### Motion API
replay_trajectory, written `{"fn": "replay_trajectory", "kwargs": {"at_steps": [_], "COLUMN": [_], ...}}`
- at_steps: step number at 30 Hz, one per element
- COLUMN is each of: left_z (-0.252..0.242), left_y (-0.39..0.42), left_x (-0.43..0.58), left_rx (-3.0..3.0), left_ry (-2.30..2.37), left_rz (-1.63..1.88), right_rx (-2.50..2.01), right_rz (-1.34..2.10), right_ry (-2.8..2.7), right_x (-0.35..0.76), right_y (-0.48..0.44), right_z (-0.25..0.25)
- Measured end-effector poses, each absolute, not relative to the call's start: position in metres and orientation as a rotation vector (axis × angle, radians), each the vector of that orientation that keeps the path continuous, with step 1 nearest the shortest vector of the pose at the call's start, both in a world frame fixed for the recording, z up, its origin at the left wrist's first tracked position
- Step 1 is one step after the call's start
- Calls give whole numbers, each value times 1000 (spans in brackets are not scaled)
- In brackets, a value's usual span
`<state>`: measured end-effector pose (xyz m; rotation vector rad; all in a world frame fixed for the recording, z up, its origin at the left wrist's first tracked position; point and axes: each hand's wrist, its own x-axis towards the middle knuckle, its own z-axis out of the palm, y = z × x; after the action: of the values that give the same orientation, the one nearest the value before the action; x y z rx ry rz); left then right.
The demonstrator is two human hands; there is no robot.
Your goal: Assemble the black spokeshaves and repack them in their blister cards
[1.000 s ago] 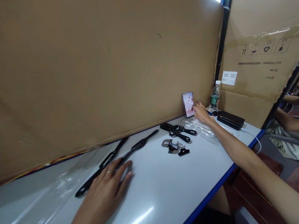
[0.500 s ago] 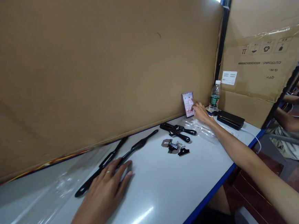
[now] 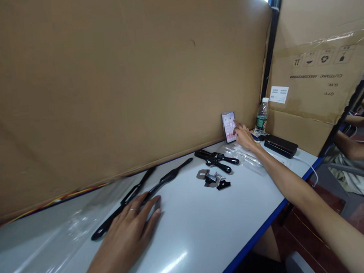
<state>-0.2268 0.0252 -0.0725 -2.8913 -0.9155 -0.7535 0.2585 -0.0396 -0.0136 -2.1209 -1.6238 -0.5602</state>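
On the table (image 3: 189,232), the left hand (image 3: 130,224) is lying loosely spread over a black tool (image 3: 169,178), well apart from the right hand (image 3: 245,138), whose parted fingers are meeting the phone (image 3: 228,127), which is standing by the cardboard (image 3: 117,82), probably light, stiff, slick and fragile, best gripped by its side edges.

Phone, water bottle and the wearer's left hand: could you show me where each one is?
Phone (image 3: 228,128): head view, on its lit screen.
Water bottle (image 3: 261,121): head view, on its green label.
Left hand (image 3: 131,222): head view, on the back of the hand.
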Motion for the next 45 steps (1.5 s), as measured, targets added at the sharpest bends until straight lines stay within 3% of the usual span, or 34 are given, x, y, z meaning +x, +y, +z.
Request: {"fn": "replay_trajectory", "kwargs": {"at_steps": [45], "left_z": [-77], "left_y": [28], "left_x": [-228], "left_rx": [-2835], "left_ry": [-842], "left_rz": [-751], "right_rx": [-2088], "right_rz": [-531], "right_ry": [-1651], "right_x": [261], "right_y": [-37], "right_z": [-16]}}
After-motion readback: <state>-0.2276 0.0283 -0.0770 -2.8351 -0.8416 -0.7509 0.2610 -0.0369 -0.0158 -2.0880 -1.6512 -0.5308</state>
